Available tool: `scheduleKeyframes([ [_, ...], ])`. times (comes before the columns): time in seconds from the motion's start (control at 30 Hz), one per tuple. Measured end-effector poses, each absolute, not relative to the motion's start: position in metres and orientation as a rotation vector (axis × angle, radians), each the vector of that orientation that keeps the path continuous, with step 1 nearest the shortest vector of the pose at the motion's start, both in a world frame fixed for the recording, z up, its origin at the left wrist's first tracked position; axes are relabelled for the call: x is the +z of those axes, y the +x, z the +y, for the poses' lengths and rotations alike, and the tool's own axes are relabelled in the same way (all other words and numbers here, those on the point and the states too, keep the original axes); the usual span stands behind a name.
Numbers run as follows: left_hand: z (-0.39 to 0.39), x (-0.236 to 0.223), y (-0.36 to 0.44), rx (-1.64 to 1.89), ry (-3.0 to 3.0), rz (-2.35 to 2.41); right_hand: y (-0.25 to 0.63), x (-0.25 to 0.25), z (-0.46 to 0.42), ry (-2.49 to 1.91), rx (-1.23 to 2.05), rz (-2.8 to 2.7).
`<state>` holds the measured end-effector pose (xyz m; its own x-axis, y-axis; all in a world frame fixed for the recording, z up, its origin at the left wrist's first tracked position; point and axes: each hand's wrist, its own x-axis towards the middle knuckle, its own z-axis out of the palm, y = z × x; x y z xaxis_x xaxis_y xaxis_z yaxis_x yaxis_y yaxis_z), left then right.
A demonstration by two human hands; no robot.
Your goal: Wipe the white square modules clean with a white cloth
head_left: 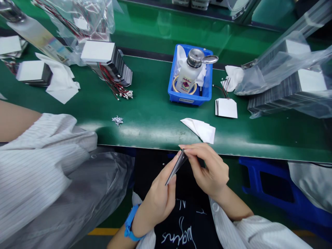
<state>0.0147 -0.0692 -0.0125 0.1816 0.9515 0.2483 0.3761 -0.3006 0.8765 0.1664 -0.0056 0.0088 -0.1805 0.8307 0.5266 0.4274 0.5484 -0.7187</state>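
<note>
My left hand (pixel 162 190), with a blue band at the wrist, grips a thin dark flat panel (pixel 176 167) between thumb and fingers. The panel is tilted and seen nearly edge-on, in front of the table's near edge. At its upper end my right hand (pixel 210 169) pinches the corner with thumb and fingertips. What lies exactly between those fingertips is too small to make out. Just beyond my hands a folded white cloth (pixel 201 129) lies on the green table (pixel 147 121).
A blue bin (pixel 190 101) holds a pump bottle (pixel 186 74). White panels with wires (pixel 226 108) lie to its right, near bagged stacks (pixel 287 86). A panel stack (pixel 103 57) stands left, behind small white bits (pixel 117 120). A co-worker's sleeve (pixel 46 148) reaches in at left.
</note>
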Motion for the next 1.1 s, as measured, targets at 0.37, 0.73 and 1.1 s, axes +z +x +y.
scheduleKeyframes([
  [0.37,-0.0702,-0.0126,0.0135,1.093,1.801,1.248,0.1653,0.0091,-0.0064,-1.022,0.504,-1.784],
  [0.73,-0.0673,-0.0150,0.0142,1.113,1.868,1.253,0.1640,0.0071,-0.0063,-1.042,0.476,-1.804],
  [1.1,-0.0706,-0.0142,0.0134,1.090,1.784,1.284,0.1629,0.0105,-0.0068,-1.042,0.567,-1.729],
])
